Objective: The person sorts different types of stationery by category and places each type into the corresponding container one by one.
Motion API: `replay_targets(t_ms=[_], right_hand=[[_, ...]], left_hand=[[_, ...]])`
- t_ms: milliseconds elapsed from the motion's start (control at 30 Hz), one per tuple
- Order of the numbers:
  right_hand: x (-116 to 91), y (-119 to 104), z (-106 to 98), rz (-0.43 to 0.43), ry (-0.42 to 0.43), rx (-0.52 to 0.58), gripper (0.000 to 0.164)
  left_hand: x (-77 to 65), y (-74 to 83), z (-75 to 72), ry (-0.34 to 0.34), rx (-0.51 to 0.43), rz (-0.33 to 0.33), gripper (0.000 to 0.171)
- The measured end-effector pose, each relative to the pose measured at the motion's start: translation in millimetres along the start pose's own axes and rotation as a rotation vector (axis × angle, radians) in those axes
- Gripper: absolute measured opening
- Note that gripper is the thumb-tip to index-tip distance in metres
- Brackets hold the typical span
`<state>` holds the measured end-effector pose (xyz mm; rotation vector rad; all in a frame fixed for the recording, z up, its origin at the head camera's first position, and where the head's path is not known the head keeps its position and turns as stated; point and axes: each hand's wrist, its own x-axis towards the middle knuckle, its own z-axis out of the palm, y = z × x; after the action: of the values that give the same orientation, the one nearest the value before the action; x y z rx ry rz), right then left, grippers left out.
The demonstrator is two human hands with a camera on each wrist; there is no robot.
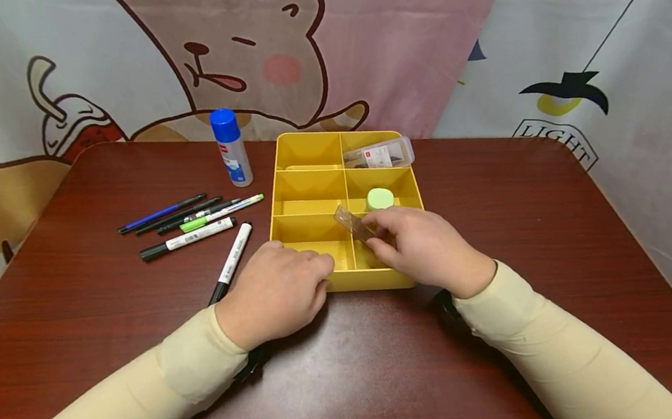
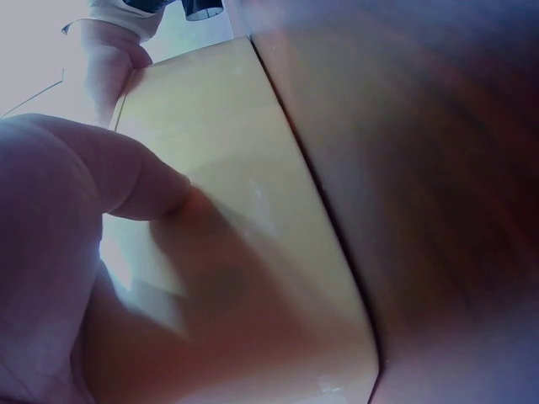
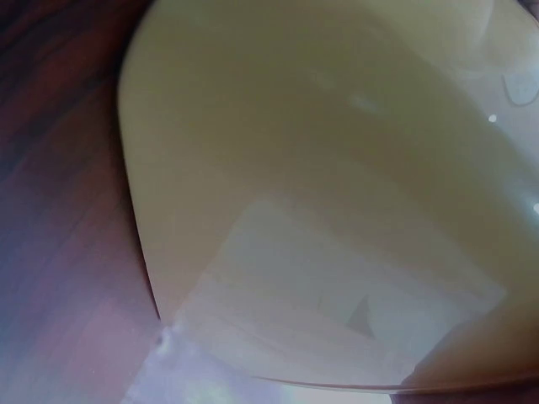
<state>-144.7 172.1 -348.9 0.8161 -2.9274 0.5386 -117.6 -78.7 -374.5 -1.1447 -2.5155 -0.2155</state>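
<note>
A yellow divided organizer box point(image 1: 369, 280) sits on the table, its compartments in two columns. My left hand point(image 1: 277, 292) grips its front left corner, and in the left wrist view the thumb point(image 2: 139, 181) presses the outer front wall. Over the front right compartment, my right hand point(image 1: 430, 247) pinches a narrow clear plastic piece point(image 1: 350, 220), tilted, its lower end hidden by the fingers. Just behind, a pale green-topped item point(image 1: 380, 198) stands in the middle right compartment. A clear case point(image 1: 381, 154) with a white label lies in the back right one. The box's wall point(image 3: 295, 151) fills much of the right wrist view.
Left of the box lie several pens, among them a blue pen point(image 1: 162, 214), a green-capped pen point(image 1: 221, 213) and a black-capped white marker point(image 1: 190, 240). Another white marker point(image 1: 235, 254) lies beside my left hand. A blue-capped glue stick point(image 1: 231, 149) stands behind them. A printed cloth hangs behind the table.
</note>
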Motion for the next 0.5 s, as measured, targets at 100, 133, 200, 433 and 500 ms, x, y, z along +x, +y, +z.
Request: replay_targets(t_ms=[100, 133, 200, 433, 500], right_hand=[[-0.2, 0.2, -0.3, -0.005, 0.001, -0.002, 0.024], [-0.1, 0.1, -0.4, -0.005, 0.001, -0.002, 0.023], [0.0, 0.3, -0.5, -0.008, 0.002, -0.004, 0.023], [0.1, -0.5, -0.9, -0.014, 0.008, -0.005, 0.02], [0.2, -0.6, -1.1, -0.012, 0.009, -0.004, 0.019]], left_hand=[[0.0, -0.1, 0.4, 0.007, 0.001, 0.002, 0.026], [-0.1, -0.2, 0.5, 0.008, 0.001, 0.003, 0.027], [0.0, -0.2, 0.7, 0.006, 0.001, 0.001, 0.027], [-0.4, -0.5, 1.4, 0.006, -0.002, -0.001, 0.027], [-0.5, -0.5, 1.5, 0.009, -0.003, 0.0, 0.026]])
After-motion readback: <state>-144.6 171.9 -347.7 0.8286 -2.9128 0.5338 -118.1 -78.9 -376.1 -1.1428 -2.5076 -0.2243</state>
